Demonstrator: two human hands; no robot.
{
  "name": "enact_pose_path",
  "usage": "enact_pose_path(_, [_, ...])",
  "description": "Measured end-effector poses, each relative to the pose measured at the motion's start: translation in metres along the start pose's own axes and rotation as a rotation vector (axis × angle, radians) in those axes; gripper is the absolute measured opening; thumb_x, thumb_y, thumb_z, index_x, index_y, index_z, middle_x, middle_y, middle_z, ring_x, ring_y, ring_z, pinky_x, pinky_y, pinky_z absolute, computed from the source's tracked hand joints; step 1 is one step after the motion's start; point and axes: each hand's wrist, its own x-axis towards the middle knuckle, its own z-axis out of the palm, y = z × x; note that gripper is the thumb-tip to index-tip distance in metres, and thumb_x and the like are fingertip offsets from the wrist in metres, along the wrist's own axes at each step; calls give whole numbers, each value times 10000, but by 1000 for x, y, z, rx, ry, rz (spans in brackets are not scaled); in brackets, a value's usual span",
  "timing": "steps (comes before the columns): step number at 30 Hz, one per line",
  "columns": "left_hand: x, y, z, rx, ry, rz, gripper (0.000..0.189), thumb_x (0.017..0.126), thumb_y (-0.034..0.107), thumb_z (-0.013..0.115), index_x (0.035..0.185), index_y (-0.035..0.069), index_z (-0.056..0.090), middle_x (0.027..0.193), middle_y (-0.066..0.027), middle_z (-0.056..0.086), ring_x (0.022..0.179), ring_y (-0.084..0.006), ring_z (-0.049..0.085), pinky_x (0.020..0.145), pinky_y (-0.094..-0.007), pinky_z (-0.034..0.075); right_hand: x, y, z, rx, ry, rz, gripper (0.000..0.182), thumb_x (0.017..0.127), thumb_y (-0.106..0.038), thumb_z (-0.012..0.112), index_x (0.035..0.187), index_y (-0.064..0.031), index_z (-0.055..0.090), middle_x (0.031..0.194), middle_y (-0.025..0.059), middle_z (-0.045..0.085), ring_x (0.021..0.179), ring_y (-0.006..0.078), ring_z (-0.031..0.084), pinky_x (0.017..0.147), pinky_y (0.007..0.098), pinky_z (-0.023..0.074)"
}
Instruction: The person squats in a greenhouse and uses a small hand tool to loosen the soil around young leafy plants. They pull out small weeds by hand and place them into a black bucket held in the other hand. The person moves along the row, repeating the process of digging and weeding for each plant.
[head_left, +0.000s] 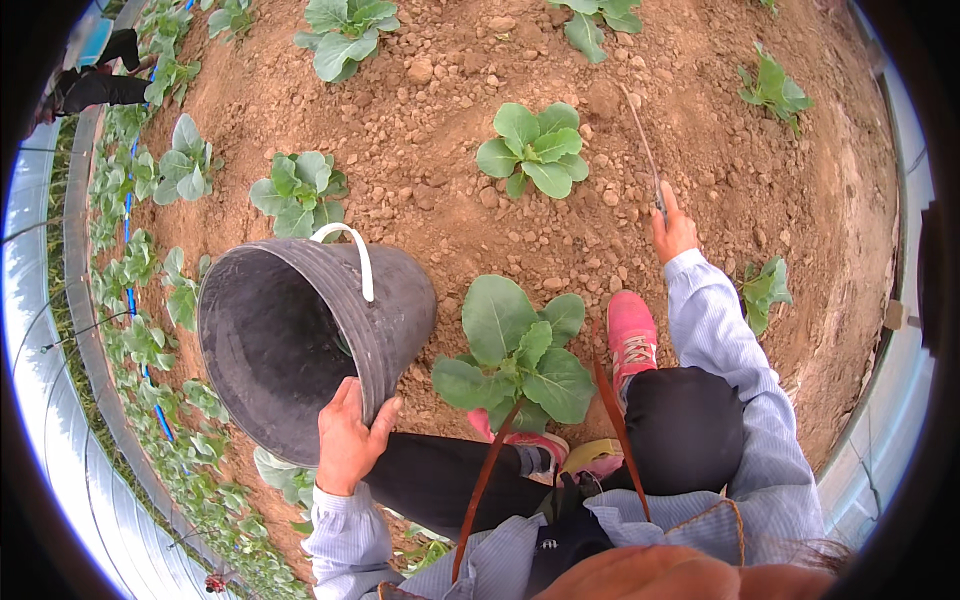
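Observation:
My left hand (352, 435) grips the rim of a black bucket (397, 292), thumb outside and fingers over the edge. The bucket lies tilted with its mouth to the left and a white handle (360, 251) on its upper side. Dark shade covers much of its inside, where a small green bit shows near the rim. In my right hand (675, 231) is a long, thin, rust-brown tool (641, 131), its tip pointing away over the soil; its exact kind is unclear. A leafy cabbage-like plant (517, 352) stands between my hands, close to my feet.
Similar young plants grow ahead, such as one plant (536, 150) in the cloddy soil (442, 127). A blue hose (129, 225) runs through the dense row at left. My pink shoe (631, 330) is beside the near plant. Another person (105, 86) is at upper left. Plastic sheeting (885, 405) borders the right.

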Motion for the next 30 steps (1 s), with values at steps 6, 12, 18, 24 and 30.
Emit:
enact_pose_path(6, [8, 5, 8, 27, 132, 80, 257, 748, 171, 671, 820, -47, 554, 744, -190, 526, 666, -391, 531, 575, -396, 422, -56, 29, -7, 258, 63, -32, 465, 867, -173, 521, 1315, -107, 415, 1062, 236, 592, 954, 332, 611, 785, 362, 472])
enact_pose_path(12, [1, 11, 9, 161, 211, 6, 219, 743, 136, 662, 847, -36, 574, 732, -153, 529, 645, -318, 525, 598, -350, 416, -71, -9, -57, 240, 339, -218, 468, 873, -114, 510, 1325, -86, 393, 1069, 207, 597, 911, 286, 631, 755, 326, 479])
enact_pose_path(18, [-10, 12, 7, 228, 288, -45, 288, 696, 178, 705, 895, -5, 606, 725, -144, 524, 645, -343, 544, 569, -364, 432, -48, -24, -22, 327, 424, -263, 495, 879, -86, 493, 1354, -137, 364, 1051, 175, 618, 817, 236, 645, 726, 329, 494])
enact_pose_path(24, [1, 13, 11, 195, 223, -25, 250, 696, 159, 701, 854, -5, 599, 723, -143, 529, 647, -345, 544, 569, -369, 432, 44, -7, 32, 233, 47, -15, 499, 850, -223, 519, 1332, -194, 390, 836, 231, 621, 782, 386, 609, 727, 415, 472])
enact_pose_path(30, [-4, 12, 9, 166, 237, -49, 226, 708, 146, 695, 810, -19, 579, 713, -153, 521, 627, -344, 534, 561, -368, 420, 17, -18, 4, 316, 238, -151, 475, 866, -192, 509, 1327, -167, 397, 855, 188, 625, 742, 327, 614, 684, 398, 473])
